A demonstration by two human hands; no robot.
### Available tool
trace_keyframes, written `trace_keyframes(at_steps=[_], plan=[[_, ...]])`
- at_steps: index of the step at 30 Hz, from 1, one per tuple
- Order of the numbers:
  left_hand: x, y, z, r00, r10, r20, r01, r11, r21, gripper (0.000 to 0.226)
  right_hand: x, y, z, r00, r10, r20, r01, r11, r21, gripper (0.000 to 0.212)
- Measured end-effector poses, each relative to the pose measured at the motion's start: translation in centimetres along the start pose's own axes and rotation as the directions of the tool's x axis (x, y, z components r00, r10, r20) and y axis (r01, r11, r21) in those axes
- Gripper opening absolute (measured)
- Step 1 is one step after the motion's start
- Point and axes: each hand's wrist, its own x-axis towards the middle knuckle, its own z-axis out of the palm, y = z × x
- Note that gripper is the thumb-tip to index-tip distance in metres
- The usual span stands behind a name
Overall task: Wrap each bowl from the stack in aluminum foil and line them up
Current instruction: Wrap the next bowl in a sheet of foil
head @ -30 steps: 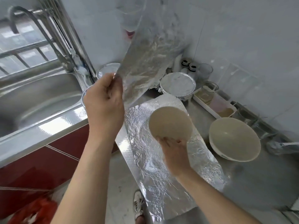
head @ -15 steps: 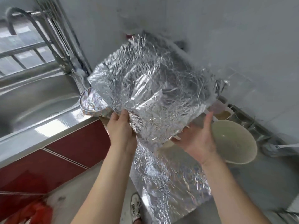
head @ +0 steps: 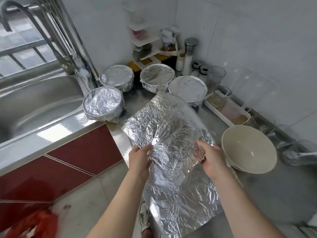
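A: Where are our hands?

B: Our left hand [head: 139, 160] and our right hand [head: 211, 160] sit on either side of a crumpled foil sheet [head: 168, 133], above the near part of the tabletop [head: 274, 194]. The fingers of both curl onto the foil and grip it, one on its left side and one on its right.

A: What is under it?

B: We see only a round form pressing through the foil between our hands. What it covers is hidden. The far half of the sheet spreads loose and tilts up.

A: And beneath that?

B: A second foil sheet [head: 181, 206] lies flat on the tabletop, reaching its near-left edge.

A: Where are the unwrapped ones?

B: The stack of bowls [head: 248, 148] stands just right of our right hand, cream-coloured, open side up. We see a second rim under the top one.

A: And the finished ones?

B: Four wrapped bowls stand on the far side. One [head: 103, 103] is at the sink's corner and one [head: 116, 77] is behind it. Another [head: 157, 77] is further right, and the last [head: 187, 89] is nearest the foil's far edge.

A: Anything else?

B: The sink [head: 34, 103] is on our left. A white tray [head: 226, 109] lies along the right wall. Jars and bottles [head: 188, 55] fill the far corner, and our shoe [head: 144, 219] shows on the floor.
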Motion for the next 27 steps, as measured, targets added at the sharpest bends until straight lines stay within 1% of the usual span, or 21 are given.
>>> trace_keyframes(at_steps=[2, 4, 5, 6, 7, 9, 10, 13, 14, 16, 17, 19, 20, 22, 23, 25, 26, 27], plan=[[0.4, -0.3, 0.1, 1.0, -0.01, -0.022, 0.011, 1.0, 0.025, 0.052, 0.4, 0.0, -0.1, 0.998, 0.046, 0.053, -0.047, 0.999, 0.018, 0.075], [0.9, -0.4, 0.1, 1.0, -0.015, -0.025, 0.016, 1.0, 0.027, 0.066, 1.5, 0.3, -0.3, 0.994, 0.076, 0.075, -0.081, 0.995, 0.064, 0.1], [1.1, -0.4, 0.0, 1.0, -0.01, -0.023, 0.011, 1.0, 0.029, 0.07, 2.0, 0.6, -0.2, 0.993, 0.076, 0.09, -0.085, 0.992, 0.097, 0.107], [1.2, -0.3, 0.0, 1.0, -0.005, -0.018, 0.006, 1.0, 0.029, 0.07, 2.4, 0.8, -0.2, 0.992, 0.073, 0.099, -0.086, 0.988, 0.126, 0.109], [1.2, -0.2, 0.1, 1.0, -0.005, -0.009, 0.005, 1.0, 0.029, 0.064, 2.0, 0.6, 0.1, 0.993, 0.067, 0.093, -0.079, 0.988, 0.134, 0.105], [1.0, 0.0, 0.1, 1.0, 0.006, 0.0, -0.006, 0.999, 0.05, 0.042, 1.8, 0.7, 0.4, 0.996, 0.057, 0.074, -0.067, 0.986, 0.152, 0.087], [0.9, 0.0, 0.1, 1.0, 0.015, -0.008, -0.015, 0.998, 0.059, 0.034, 1.9, 0.9, 0.4, 0.997, 0.053, 0.06, -0.061, 0.987, 0.146, 0.087], [0.7, 0.2, -0.1, 0.998, 0.036, -0.045, -0.033, 0.997, 0.066, 0.023, 2.1, 1.5, 0.8, 0.999, 0.04, 0.034, -0.044, 0.991, 0.125, 0.116], [0.6, 0.3, -0.3, 0.997, 0.047, -0.053, -0.044, 0.997, 0.061, 0.021, 1.9, 1.5, 1.0, 0.998, 0.045, 0.05, -0.051, 0.991, 0.122, 0.118], [0.2, 0.3, -0.6, 0.996, 0.062, -0.063, -0.059, 0.997, 0.047, 0.021, 1.5, 1.4, 1.3, 0.997, 0.041, 0.07, -0.049, 0.991, 0.122, 0.102], [-0.1, 0.3, -0.9, 0.996, 0.061, -0.072, -0.058, 0.997, 0.043, 0.022, 1.2, 1.4, 1.4, 0.996, 0.037, 0.085, -0.047, 0.991, 0.126, 0.099], [-0.5, 0.1, -1.6, 0.995, 0.057, -0.08, -0.054, 0.998, 0.028, 0.015, 1.0, 1.9, 1.6, 0.993, 0.042, 0.107, -0.054, 0.992, 0.112, 0.105], [-0.6, -0.1, -2.0, 0.995, 0.055, -0.082, -0.054, 0.998, 0.02, 0.014, 0.9, 2.2, 1.6, 0.992, 0.05, 0.12, -0.063, 0.992, 0.109, 0.102], [-0.8, -0.3, -2.6, 0.995, 0.061, -0.084, -0.06, 0.998, 0.019, 0.018, 0.8, 2.8, 1.5, 0.989, 0.064, 0.133, -0.081, 0.989, 0.123, 0.076], [-1.2, -0.3, -2.8, 0.995, 0.067, -0.08, -0.065, 0.998, 0.022, 0.028, 0.6, 2.9, 1.4, 0.991, 0.076, 0.109, -0.089, 0.989, 0.118, 0.064], [-1.4, -0.2, -3.1, 0.994, 0.085, -0.069, -0.083, 0.996, 0.033, 0.071, 0.9, 3.0, 1.1, 0.995, 0.078, 0.06, -0.083, 0.993, 0.082, 0.053], [-1.3, -0.2, -3.2, 0.993, 0.099, -0.069, -0.097, 0.994, 0.042, 0.082, 0.9, 2.9, 1.0, 0.996, 0.061, 0.059, -0.065, 0.995, 0.075, 0.051], [-1.5, -0.1, -3.3, 0.991, 0.11, -0.074, -0.106, 0.993, 0.057, 0.086, 0.8, 2.9, 0.9, 0.997, 0.042, 0.065, -0.047, 0.996, 0.075, 0.053]])
